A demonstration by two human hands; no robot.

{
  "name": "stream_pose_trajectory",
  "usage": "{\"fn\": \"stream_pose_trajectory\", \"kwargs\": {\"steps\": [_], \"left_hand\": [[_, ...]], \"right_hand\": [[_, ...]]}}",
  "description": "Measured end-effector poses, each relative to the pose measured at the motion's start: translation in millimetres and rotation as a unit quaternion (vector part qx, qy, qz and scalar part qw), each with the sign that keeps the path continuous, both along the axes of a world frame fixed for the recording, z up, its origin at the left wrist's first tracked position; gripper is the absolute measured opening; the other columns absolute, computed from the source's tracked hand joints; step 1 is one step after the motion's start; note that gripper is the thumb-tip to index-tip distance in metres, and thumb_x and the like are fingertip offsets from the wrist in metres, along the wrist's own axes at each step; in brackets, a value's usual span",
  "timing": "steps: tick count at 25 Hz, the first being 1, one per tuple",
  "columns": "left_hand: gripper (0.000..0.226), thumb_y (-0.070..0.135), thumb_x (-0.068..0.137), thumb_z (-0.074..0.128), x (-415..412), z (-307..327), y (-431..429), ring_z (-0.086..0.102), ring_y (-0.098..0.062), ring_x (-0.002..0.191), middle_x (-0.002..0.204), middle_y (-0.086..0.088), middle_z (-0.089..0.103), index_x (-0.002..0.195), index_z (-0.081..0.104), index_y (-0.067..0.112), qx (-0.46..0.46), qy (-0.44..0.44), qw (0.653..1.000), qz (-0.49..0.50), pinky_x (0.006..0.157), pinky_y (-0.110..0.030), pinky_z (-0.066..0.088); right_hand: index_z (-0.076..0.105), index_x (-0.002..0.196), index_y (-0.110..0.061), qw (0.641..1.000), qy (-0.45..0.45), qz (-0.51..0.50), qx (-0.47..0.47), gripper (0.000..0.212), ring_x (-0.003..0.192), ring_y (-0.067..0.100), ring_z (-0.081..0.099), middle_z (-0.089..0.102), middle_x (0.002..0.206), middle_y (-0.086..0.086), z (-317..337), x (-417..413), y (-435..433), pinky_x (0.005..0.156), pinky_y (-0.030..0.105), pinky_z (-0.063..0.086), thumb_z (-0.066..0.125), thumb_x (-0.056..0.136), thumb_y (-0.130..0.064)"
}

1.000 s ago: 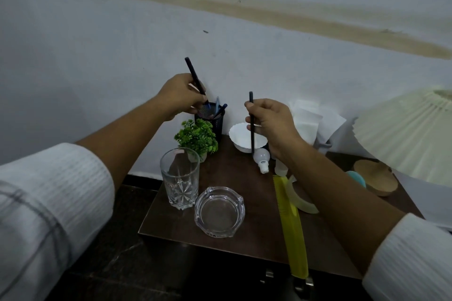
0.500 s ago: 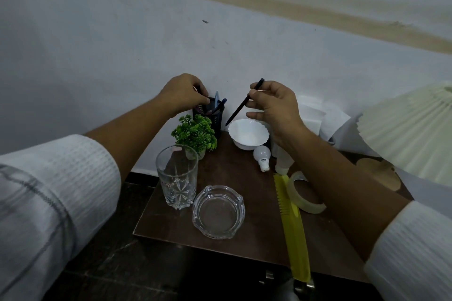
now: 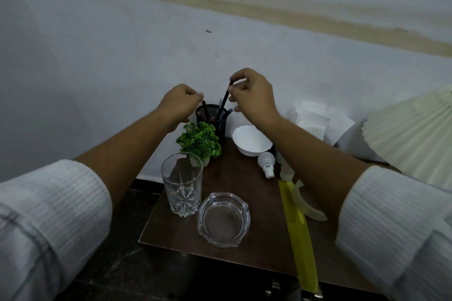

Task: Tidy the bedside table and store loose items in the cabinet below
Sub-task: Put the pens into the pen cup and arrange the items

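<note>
Reaching across the table (image 3: 244, 252) to its back left corner, we hold both forearms above breakable things, and that is where trouble could start. A dropped left elbow could knock the glass (image 3: 182, 186) near the left edge, or push the ashtray (image 3: 223, 219) off the front edge. The comb (image 3: 298, 227) overhangs the front edge, so a brush of the right sleeve could tip it to the floor. The mesh holder (image 3: 215, 120) looks light, and a sideways shove could topple it onto the plant (image 3: 199, 142). Our right hand (image 3: 252, 98) pinches the pen (image 3: 225, 100) by its top between thumb and forefinger, with the lower end inside the holder. Let go at this slant, the pen could catch the rim and fall out.

We cannot make out the cabinet below, which is too dark. The lampshade (image 3: 415, 134) is cut off at the right. Our right forearm hides part of the tape (image 3: 308, 208). Our left hand (image 3: 181, 102) is curled beside the holder's rim. We cannot tell whether it grips anything.
</note>
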State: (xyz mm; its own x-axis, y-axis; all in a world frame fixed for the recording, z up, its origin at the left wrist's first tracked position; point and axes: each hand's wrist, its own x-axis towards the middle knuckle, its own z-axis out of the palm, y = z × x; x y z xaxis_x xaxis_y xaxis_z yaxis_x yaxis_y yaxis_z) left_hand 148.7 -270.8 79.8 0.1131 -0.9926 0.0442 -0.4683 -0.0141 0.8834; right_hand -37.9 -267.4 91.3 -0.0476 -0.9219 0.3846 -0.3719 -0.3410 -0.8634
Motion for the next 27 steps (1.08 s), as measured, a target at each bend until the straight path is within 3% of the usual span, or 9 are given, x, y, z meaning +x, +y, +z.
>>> {"fn": "stream_pose_trajectory", "kwargs": {"steps": [4,9,15,17,23,27], "left_hand": [[0.032,0.040,0.105,0.048,0.8,-1.4,4.1,0.064,-0.030,0.108,0.124,-0.013,0.060,0.116,0.055,0.011,0.028,0.054,0.998,-0.022,0.083,-0.042,0.056],[0.042,0.043,0.104,0.049,4.9,-2.7,9.6,0.064,-0.025,0.104,0.124,-0.011,0.062,0.128,0.058,0.009,0.031,0.072,0.996,-0.030,0.077,-0.037,0.054],[0.020,0.036,0.099,0.060,3.1,12.0,31.9,0.062,-0.023,0.108,0.116,-0.003,0.064,0.106,0.064,0.017,-0.036,0.038,0.998,-0.034,0.090,-0.044,0.056],[0.018,0.035,0.097,0.064,3.1,18.6,42.3,0.063,-0.022,0.108,0.109,0.001,0.066,0.102,0.066,0.019,-0.062,0.023,0.997,-0.034,0.097,-0.047,0.054],[0.020,0.035,0.096,0.063,-19.0,39.8,93.3,0.066,-0.018,0.095,0.100,0.005,0.068,0.106,0.070,0.020,-0.130,0.002,0.990,-0.058,0.086,-0.041,0.058],[0.018,0.036,0.094,0.064,-44.2,43.4,128.5,0.066,-0.011,0.094,0.096,0.012,0.069,0.104,0.073,0.024,-0.151,-0.009,0.984,-0.091,0.088,-0.039,0.057]], "right_hand": [[0.064,0.112,-0.019,0.999,0.030,-0.020,0.006,0.024,0.076,0.019,0.074,0.071,0.085,0.002,-8.7,4.1,-1.7,0.069,0.047,0.063,0.055,0.093,-0.008],[0.065,0.112,-0.011,0.999,0.023,-0.022,0.036,0.021,0.074,0.014,0.075,0.071,0.090,0.007,-13.0,-17.2,14.9,0.061,0.035,0.064,0.055,0.095,-0.005],[0.068,0.107,-0.009,0.997,0.028,-0.008,0.076,0.017,0.074,0.015,0.075,0.073,0.090,0.010,-15.7,-39.6,46.0,0.055,0.028,0.059,0.060,0.093,-0.005],[0.068,0.107,-0.007,0.996,0.030,-0.009,0.085,0.017,0.076,0.017,0.076,0.073,0.090,0.011,-15.3,-45.6,59.6,0.055,0.029,0.060,0.060,0.092,-0.005],[0.069,0.102,-0.008,0.992,0.044,-0.002,0.121,0.012,0.078,0.022,0.076,0.073,0.085,0.012,-20.6,-60.9,104.4,0.058,0.035,0.063,0.063,0.092,-0.006],[0.069,0.098,-0.011,0.989,0.044,0.000,0.143,0.009,0.073,0.021,0.076,0.073,0.085,0.014,-26.1,-74.0,133.9,0.061,0.043,0.064,0.065,0.090,-0.007]]}}
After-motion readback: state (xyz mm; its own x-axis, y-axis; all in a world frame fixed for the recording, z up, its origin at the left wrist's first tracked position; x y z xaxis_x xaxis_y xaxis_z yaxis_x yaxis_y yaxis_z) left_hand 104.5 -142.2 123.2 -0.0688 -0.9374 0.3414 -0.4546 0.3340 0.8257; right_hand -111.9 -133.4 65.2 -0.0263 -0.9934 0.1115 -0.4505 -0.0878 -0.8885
